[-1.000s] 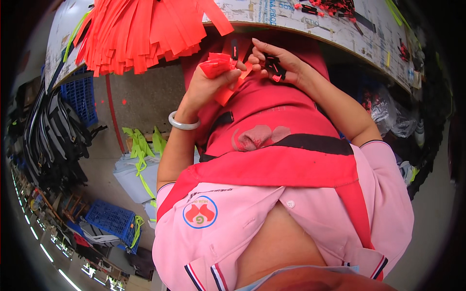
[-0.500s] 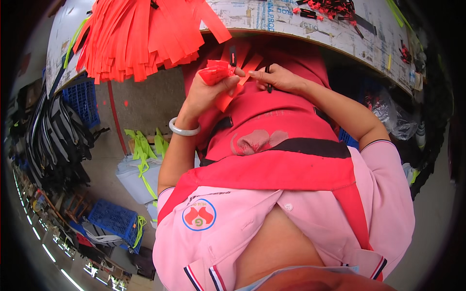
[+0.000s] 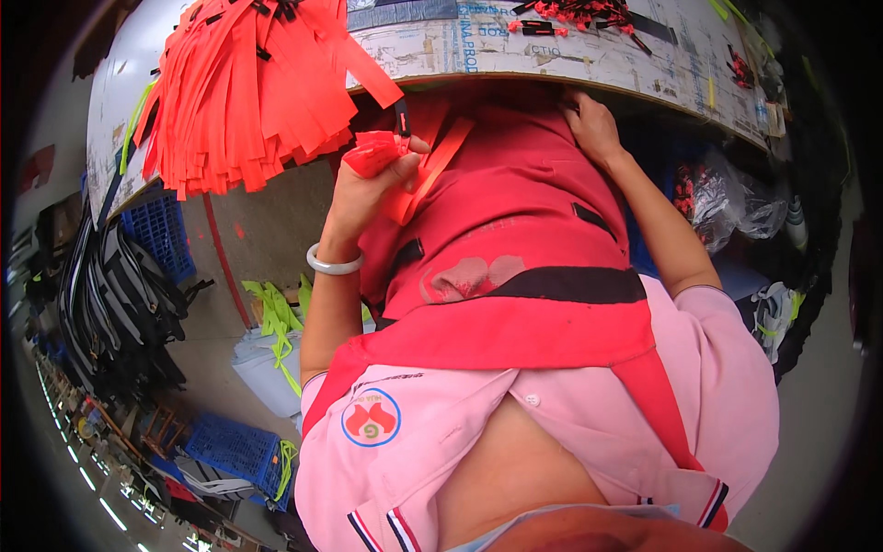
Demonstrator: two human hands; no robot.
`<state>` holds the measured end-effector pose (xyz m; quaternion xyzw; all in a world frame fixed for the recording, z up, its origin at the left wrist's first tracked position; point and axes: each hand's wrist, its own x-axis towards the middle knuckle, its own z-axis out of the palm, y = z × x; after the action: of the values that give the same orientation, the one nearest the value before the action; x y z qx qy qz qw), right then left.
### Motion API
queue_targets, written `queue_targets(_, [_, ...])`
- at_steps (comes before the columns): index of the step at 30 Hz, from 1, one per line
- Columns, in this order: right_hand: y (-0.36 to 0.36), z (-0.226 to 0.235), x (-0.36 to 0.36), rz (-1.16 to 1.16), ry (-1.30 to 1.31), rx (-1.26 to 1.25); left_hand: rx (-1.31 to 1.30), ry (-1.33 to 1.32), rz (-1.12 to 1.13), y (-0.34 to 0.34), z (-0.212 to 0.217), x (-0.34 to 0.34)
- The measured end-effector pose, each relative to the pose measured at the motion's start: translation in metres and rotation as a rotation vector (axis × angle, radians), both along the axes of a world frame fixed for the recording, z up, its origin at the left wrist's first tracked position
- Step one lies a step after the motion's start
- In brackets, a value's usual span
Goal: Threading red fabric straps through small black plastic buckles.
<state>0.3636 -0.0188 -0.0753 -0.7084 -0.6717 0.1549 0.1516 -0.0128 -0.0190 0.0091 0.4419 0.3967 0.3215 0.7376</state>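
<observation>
Just under the table edge, the left hand (image 3: 372,179) is closed around a bunched orange strap (image 3: 372,152); thumb and fingers pinch it near a small black buckle (image 3: 402,118) that stands up from the fist. A loose length of the same strap (image 3: 432,166) hangs down across the red apron (image 3: 515,230). The right hand (image 3: 589,124) rests fingers-down at the table edge (image 3: 552,74), palm hidden; cannot tell whether it holds anything. Above the left hand, a thick pile of orange straps (image 3: 248,92) drapes over the table's rim. Small red and black parts (image 3: 579,14) lie farther back on the table.

Step in hand, by judgement: fitting a buckle to one strap. The next move likely calls for the right hand to return and steady the loose end.
</observation>
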Motion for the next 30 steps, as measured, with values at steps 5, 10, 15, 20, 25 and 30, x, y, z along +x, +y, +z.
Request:
queue_targets(5, [-0.034,-0.001,0.04,-0.313,0.114,0.172,0.019,-0.08,0.078,-0.007,0.006,-0.002])
queue_targets(10, [-0.044,-0.041,0.069,-0.158,0.096,0.109,0.085,-0.003,0.025,-0.004,0.016,0.001])
queue_targets(15, [-0.024,0.029,0.046,-0.504,0.704,-0.282,0.078,0.003,0.028,-0.004,0.017,0.001])
queue_targets(20, [-0.006,0.091,-0.027,-0.082,0.897,-0.413,0.067,-0.017,-0.017,0.0,0.018,0.003])
queue_targets(25, [0.019,0.065,-0.106,0.348,0.667,-0.271,0.067,-0.027,0.012,0.005,0.036,0.002])
queue_targets(30, [0.045,0.08,-0.161,0.548,0.687,-0.246,0.134,-0.026,0.084,0.0,0.076,-0.027])
